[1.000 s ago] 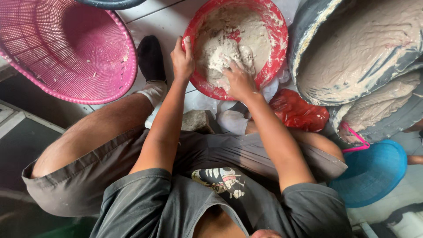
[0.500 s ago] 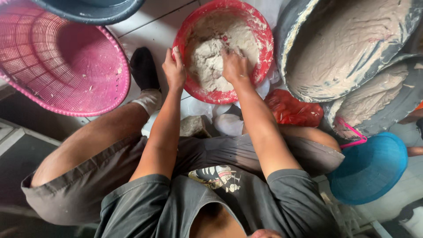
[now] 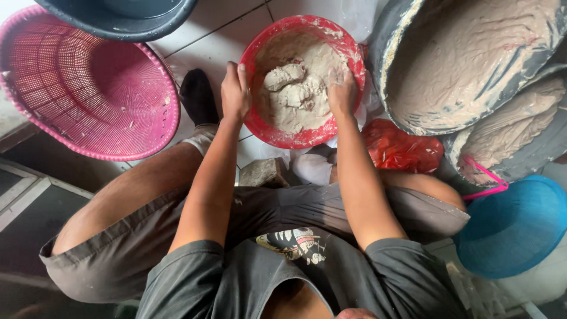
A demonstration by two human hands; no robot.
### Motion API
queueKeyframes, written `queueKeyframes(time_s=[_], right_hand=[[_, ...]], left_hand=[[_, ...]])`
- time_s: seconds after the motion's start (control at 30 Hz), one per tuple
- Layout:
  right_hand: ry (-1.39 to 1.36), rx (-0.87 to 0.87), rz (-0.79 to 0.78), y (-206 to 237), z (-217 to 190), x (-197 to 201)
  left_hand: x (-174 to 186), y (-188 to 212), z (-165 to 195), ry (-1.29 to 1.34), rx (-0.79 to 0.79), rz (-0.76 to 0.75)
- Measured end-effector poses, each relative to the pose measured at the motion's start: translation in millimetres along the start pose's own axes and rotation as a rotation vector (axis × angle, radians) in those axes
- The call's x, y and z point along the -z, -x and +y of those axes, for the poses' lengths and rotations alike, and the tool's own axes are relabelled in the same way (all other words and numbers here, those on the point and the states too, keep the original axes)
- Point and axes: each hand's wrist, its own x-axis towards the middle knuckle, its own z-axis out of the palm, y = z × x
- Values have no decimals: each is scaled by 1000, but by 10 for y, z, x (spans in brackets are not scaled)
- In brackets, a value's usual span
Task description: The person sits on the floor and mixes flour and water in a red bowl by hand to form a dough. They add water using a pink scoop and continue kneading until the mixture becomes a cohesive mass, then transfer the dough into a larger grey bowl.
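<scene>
1. As we look straight down from the head camera, we see a person sitting low on a white tiled floor (image 3: 195, 41), knees spread, both bare arms stretched toward a red bowl (image 3: 269, 131).
2. We find the red bowl on the floor between the feet, holding a lump of pale, wet dough (image 3: 293, 94) that sits in the middle of it.
3. We see the left hand (image 3: 235, 91) at the bowl's left rim, its grip closed over that edge with the fingers curled on the inside.
4. We see the right hand (image 3: 342, 93) inside the bowl at its right side, coated in dough, fingers bent and pressed against the lump; we cannot tell whether they close fully around any of it.
5. We note a pink mesh basket (image 3: 88, 94) well to the left of the bowl, tilted on its side, and a dark basin (image 3: 118, 23) above it at the top edge.
6. We see two large grey tubs (image 3: 472, 65) smeared with the same pale paste to the right, one overlapping the other.
7. We note a red plastic bag (image 3: 401, 147) just beside the bowl's lower right, and a blue mesh basket (image 3: 514, 227) by the right knee.
8. We see a dark sock (image 3: 198, 97) on the left foot, touching the floor near the bowl.
</scene>
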Motion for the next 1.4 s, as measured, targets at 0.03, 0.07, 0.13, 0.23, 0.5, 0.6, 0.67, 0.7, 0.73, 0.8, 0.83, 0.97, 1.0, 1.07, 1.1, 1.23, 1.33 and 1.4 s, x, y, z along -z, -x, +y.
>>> queueKeyframes(time_s=[0.03,0.07,0.13,0.23,0.5,0.6,0.67,0.7,0.73,0.8,0.83,0.97,1.0,1.07,1.1,1.23,1.33,1.4], right_hand=[[-113,-56,-26,-51,26,-26],[-223,-122,-55,-67,49,-54],[-205,-61,-82,-129,116,-83],[-194,-28,-107,-235,196,-101],[-408,-100,-200,-338,228,-251],[-335,-109,-186,-339,74,-309],[-246,-116,-226,-301,-81,-397],[-110,-103,-253,-288,-172,-459],[27,-95,-279,-267,-249,-513],[209,-98,-325,-133,-356,-616],[257,-103,-331,-55,-378,-633],[432,80,-342,385,-433,-685],[386,125,-339,550,-404,-675],[439,377,-313,794,-363,-575],[470,498,-310,896,-331,-519],[342,526,-541,925,-157,-115],[179,327,-504,714,-66,148],[173,115,-366,618,-70,170]], left_hand=[[-5,-52,9,12,-37,-7],[-6,-74,2,22,-67,-21],[-38,-104,-27,3,-48,-27],[-87,-92,-115,16,-52,-21],[-141,-88,-254,46,-80,8],[-140,-68,-228,67,-76,37],[-126,-58,-203,89,-62,48],[-116,-59,-191,74,-73,59],[-109,-57,-179,60,-81,67],[-95,-58,-145,41,-83,76],[-96,-60,-138,50,-90,79],[-100,-72,-108,43,-71,71],[-98,-72,-98,50,-112,84],[-80,-83,-79,63,-218,114],[-69,-88,-70,71,-185,92],[-23,-75,-30,63,-126,66],[-53,14,28,128,-62,145],[-89,116,72,182,15,221]])
